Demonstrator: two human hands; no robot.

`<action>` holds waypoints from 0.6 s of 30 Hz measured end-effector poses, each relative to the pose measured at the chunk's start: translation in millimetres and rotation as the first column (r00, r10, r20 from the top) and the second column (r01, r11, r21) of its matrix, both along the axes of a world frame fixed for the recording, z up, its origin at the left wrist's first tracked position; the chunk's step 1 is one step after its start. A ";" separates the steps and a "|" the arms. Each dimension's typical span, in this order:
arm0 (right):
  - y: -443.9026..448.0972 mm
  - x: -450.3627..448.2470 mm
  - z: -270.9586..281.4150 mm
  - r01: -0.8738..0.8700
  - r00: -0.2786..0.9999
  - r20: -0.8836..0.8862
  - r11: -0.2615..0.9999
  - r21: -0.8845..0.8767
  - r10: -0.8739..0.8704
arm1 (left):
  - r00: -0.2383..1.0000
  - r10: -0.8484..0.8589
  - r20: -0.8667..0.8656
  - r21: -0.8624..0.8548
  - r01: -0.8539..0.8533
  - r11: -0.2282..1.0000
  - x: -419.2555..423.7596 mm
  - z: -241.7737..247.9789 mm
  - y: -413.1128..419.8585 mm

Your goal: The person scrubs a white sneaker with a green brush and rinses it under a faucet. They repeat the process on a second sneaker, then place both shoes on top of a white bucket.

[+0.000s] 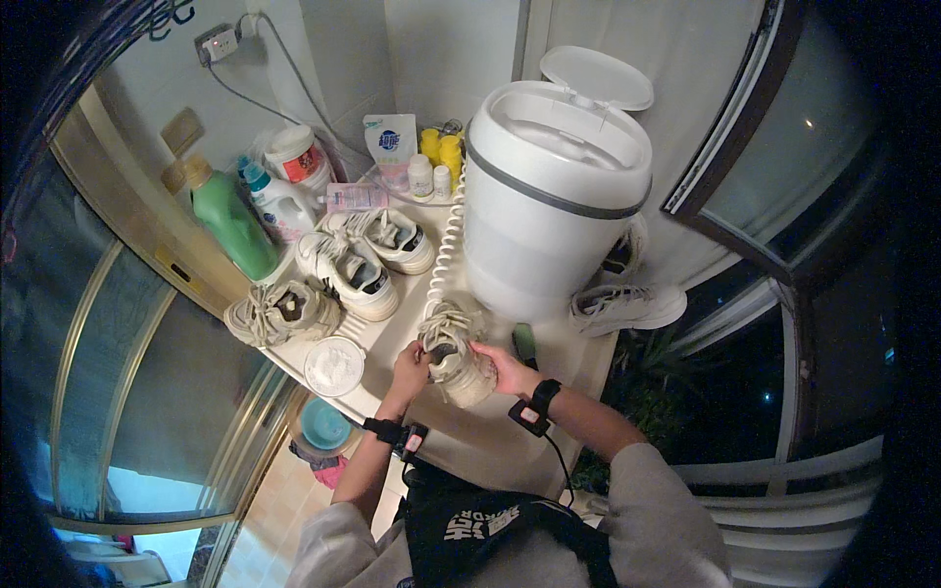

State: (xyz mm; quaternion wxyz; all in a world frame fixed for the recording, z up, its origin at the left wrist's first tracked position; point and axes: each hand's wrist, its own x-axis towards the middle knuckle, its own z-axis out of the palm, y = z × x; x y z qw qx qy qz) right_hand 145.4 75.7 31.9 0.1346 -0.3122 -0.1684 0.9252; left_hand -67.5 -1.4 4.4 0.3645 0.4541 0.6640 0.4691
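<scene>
Before me, a dirty off-white lace-up sneaker (459,367) is held over the sink counter between both hands, its heel towards me. My left hand (413,369) grips the collar on its left side with bent fingers. On the other side, my right hand (509,370) holds the heel area, thumb near the collar. A green-and-black brush (525,344) lies just beyond the right hand. A round container of white powder (334,366) stands left of my left hand. Behind it sits a worn sneaker (283,314), beside two more white sneakers (353,275).
A white mini washing machine (551,198) with raised lid stands at the back right, a white sneaker (632,307) beside it. A coiled white hose (443,257) crosses the counter. Detergent bottles (234,224) line the back left. An open window (764,147) is at right.
</scene>
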 end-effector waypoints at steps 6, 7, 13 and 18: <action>4.7 -5.8 8.4 -0.009 1.000 -0.007 0.997 0.082 0.010 | 0.999 -0.035 0.009 0.025 0.035 0.999 -7.4 4.1 -3.5; 5.3 -5.9 19.9 -0.013 1.000 0.027 0.996 0.091 0.011 | 0.999 -0.037 -0.011 0.032 0.037 0.999 -8.5 4.1 -5.7; -4.2 5.9 41.2 -0.044 0.886 0.357 0.715 0.698 -0.295 | 0.985 -0.033 -0.172 0.062 0.044 0.997 0.5 4.5 -14.1; -28.2 11.8 65.5 -0.360 0.725 0.456 0.280 0.890 -0.516 | 0.978 -0.024 -0.209 0.138 0.054 0.989 8.8 13.4 -21.4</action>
